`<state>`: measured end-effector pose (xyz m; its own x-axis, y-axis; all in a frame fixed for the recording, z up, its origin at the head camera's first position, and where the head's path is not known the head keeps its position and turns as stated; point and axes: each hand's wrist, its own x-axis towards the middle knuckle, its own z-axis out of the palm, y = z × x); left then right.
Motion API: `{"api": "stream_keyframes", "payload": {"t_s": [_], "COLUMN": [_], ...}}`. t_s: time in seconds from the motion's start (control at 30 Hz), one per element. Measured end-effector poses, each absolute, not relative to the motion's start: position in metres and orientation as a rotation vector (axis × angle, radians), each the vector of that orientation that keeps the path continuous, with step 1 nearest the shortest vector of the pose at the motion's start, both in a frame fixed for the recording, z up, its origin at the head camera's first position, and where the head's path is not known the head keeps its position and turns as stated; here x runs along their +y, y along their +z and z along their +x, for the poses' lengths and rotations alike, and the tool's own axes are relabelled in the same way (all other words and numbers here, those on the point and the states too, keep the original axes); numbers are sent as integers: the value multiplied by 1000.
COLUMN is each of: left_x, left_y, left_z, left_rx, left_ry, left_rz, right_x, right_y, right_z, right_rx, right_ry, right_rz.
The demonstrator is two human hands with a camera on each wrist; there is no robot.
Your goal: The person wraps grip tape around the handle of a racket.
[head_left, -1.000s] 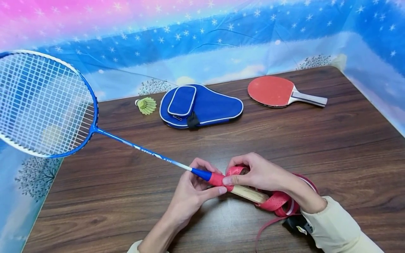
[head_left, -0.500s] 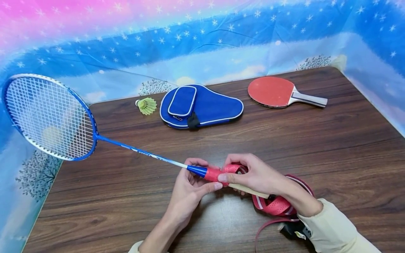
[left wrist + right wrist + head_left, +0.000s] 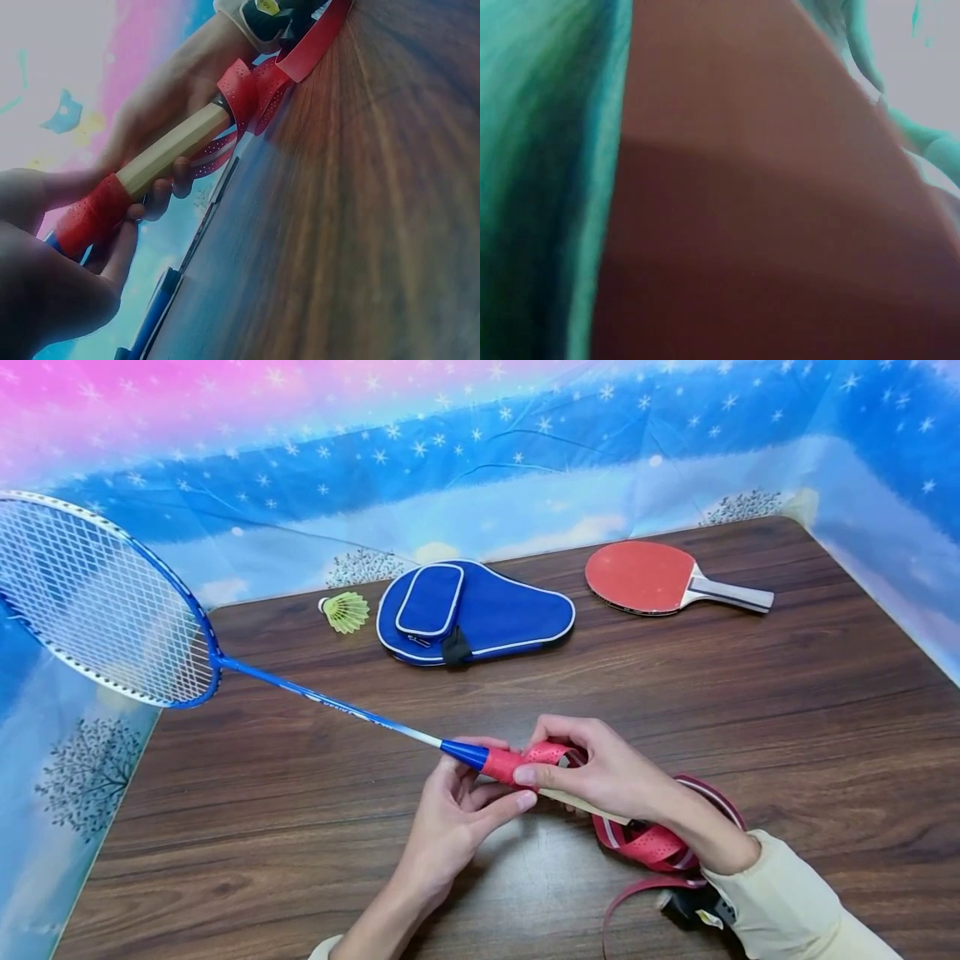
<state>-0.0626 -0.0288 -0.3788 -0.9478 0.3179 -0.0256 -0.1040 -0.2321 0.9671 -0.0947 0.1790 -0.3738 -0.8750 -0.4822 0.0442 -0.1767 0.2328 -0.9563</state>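
A blue and white badminton racket [image 3: 270, 678] is held raised above the table, its strung head at the far left. My left hand [image 3: 448, 814] grips its handle from below, thumb lying along the part wrapped in red tape. With thumb and fingers my right hand [image 3: 603, 768] pinches the perforated red grip tape [image 3: 551, 752] against the handle, just past the wrapped part. Bare wooden handle [image 3: 174, 148] shows beyond the wrap in the left wrist view. Loose tape [image 3: 241, 94] loops past the handle's end. Skin and a sleeve [image 3: 540, 180] fill most of the right wrist view.
Along the table's back lie a yellow shuttlecock [image 3: 345, 612], a blue zipped paddle case [image 3: 517, 610] and a red table tennis paddle [image 3: 641, 578]. More red tape [image 3: 660, 847] trails beneath my right wrist. A patterned cloth [image 3: 480, 460] hangs behind the wooden table [image 3: 750, 710].
The racket's head dipped and shrank in view, then rose again to the left, the handle turning slightly. Both hands keep their hold and have shifted a little up and left.
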Motion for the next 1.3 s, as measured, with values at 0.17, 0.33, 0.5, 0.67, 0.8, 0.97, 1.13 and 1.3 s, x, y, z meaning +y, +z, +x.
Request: {"api": "stream_keyframes", "payload": {"t_s": [0.17, 0.33, 0.5, 0.67, 0.8, 0.97, 1.13, 1.3], "left_x": [-28, -28, -30, -31, -29, -24, -18, -16], "left_y": [-380, -381, -381, -379, -377, -376, -376, -374], "left_z": [-63, -62, -63, -63, -62, -59, -54, -51], "left_rx": [1840, 1875, 1913, 1922, 1921, 1953, 1953, 1948], "left_ry": [2251, 2265, 2271, 2279, 2292, 2365, 2451, 2481], "left_rz": [275, 276, 263, 226, 233, 293, 358, 375], "right_x": [178, 177, 176, 178, 179, 178, 174, 171], "right_y": [-372, -370, -369, -369, -369, -368, -368, -369], "right_z": [-95, -95, -97, -97, -96, -94, -93, -91], "right_rx": [2264, 2308, 2399, 2438, 2371, 2322, 2305, 2303], "right_ry": [-1653, -1593, -1522, -1511, -1559, -1611, -1671, -1707], "right_rz": [-604, -546, -497, -477, -502, -520, -526, -525]}}
